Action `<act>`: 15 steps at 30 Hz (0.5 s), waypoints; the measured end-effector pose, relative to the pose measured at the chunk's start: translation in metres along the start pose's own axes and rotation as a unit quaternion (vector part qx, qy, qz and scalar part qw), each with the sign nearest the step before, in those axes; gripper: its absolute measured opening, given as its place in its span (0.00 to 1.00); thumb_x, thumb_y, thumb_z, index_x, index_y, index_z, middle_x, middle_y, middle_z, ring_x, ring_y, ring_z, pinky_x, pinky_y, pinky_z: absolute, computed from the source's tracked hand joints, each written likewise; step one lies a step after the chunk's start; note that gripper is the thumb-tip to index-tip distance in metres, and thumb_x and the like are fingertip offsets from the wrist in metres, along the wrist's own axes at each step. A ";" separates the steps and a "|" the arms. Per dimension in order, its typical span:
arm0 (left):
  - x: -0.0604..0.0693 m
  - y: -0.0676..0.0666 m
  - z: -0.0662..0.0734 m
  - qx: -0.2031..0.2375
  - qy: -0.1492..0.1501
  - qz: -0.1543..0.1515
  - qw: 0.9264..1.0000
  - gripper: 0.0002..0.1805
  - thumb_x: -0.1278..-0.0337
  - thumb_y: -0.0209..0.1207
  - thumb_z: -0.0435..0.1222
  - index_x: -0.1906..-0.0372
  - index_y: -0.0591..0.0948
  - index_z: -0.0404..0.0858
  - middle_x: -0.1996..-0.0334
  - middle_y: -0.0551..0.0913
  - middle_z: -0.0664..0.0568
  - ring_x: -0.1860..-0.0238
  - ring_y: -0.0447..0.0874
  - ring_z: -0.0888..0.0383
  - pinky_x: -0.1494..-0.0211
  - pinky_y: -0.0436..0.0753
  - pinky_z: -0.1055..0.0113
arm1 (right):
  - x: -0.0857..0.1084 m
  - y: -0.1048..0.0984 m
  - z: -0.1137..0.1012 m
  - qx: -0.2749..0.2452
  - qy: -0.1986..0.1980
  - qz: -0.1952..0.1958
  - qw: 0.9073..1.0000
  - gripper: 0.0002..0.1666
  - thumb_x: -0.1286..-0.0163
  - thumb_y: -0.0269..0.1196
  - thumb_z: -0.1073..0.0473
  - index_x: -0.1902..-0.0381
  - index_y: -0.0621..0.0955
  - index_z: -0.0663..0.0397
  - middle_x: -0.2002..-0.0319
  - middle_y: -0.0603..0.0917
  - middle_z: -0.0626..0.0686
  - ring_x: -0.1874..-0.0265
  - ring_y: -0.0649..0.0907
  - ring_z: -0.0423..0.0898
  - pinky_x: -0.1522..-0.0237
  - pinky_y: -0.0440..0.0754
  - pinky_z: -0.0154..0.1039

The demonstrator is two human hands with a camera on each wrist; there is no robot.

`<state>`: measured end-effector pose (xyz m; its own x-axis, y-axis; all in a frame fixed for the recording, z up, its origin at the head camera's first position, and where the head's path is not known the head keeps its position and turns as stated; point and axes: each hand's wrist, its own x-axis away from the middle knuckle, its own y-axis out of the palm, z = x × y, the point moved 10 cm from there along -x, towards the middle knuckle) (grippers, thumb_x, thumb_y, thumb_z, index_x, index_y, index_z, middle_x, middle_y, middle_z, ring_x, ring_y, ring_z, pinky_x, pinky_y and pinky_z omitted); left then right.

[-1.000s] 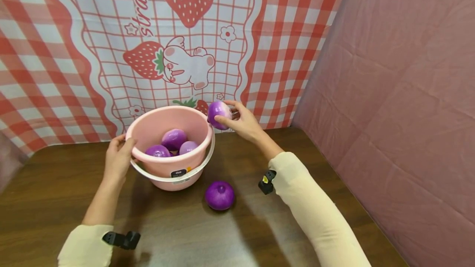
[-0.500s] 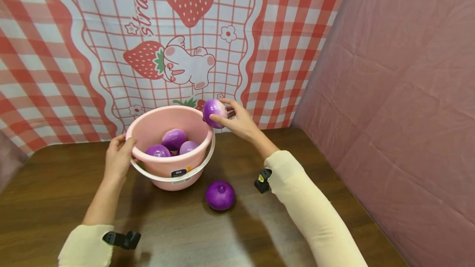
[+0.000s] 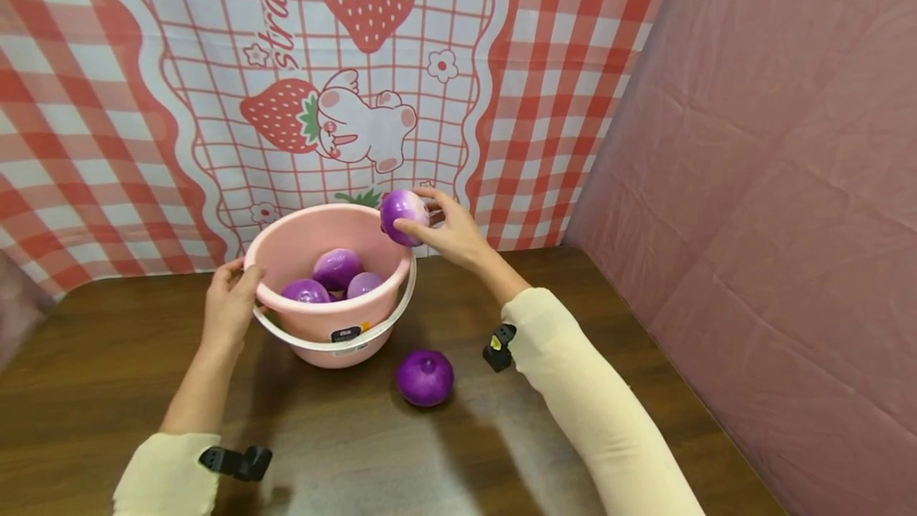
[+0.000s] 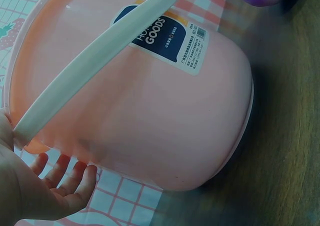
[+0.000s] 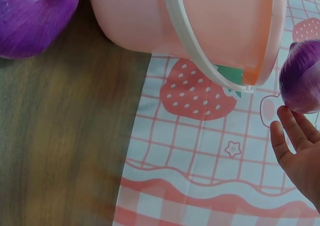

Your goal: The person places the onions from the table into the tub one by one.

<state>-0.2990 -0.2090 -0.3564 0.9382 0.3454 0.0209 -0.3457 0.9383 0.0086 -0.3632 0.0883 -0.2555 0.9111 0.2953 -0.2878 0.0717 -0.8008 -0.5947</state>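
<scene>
A pink bucket (image 3: 308, 326) with a white handle (image 3: 286, 340) stands on the table. My left hand (image 3: 228, 305) grips its rim on the left side, thumb inside. In the left wrist view, the other fingers (image 4: 75, 183) curl beside the bucket's outer wall. Several purple onions (image 3: 337, 269) lie inside the bucket. Above the bucket's right rim, my right hand (image 3: 454, 233) holds a purple onion (image 3: 403, 217) between thumb and fingers. In the right wrist view this onion (image 5: 302, 78) is partly cut off by the frame. Another purple onion (image 3: 426, 378) rests on the table, right of the bucket's base.
The brown wooden table (image 3: 344, 452) reaches back to a red-and-white checked cloth (image 3: 552, 102) with strawberry prints. On the right, a pink cloth wall (image 3: 774, 181) runs along the table's edge.
My right hand has carried its onion left and slightly up, from beside the bucket's right rim to above it. The left hand, bucket and table onion have stayed put.
</scene>
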 end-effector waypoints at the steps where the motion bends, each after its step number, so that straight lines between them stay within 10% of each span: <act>1: 0.000 0.000 0.000 0.000 0.000 0.000 1.000 0.32 0.40 0.49 0.40 0.33 0.59 0.32 0.43 0.68 0.41 0.70 0.74 0.73 0.73 0.80 0.81 | 0.000 0.000 0.000 0.000 0.001 0.000 1.000 0.41 0.45 0.65 0.39 0.35 0.67 0.41 0.49 0.78 0.53 0.53 0.77 0.46 0.56 0.81 0.40; 15: 0.001 0.001 0.000 -0.005 -0.005 0.000 1.000 0.33 0.40 0.49 0.41 0.32 0.59 0.33 0.39 0.66 0.38 0.69 0.73 0.74 0.73 0.79 0.82 | -0.001 0.015 -0.013 -0.019 -0.016 -0.008 1.000 0.41 0.45 0.65 0.39 0.35 0.67 0.43 0.51 0.77 0.52 0.52 0.77 0.45 0.54 0.81 0.40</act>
<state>-0.2982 -0.2081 -0.3560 0.9378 0.3458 0.0308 -0.3459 0.9383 -0.0022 -0.3580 0.0694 -0.2542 0.8963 0.3247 -0.3019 0.1026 -0.8143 -0.5713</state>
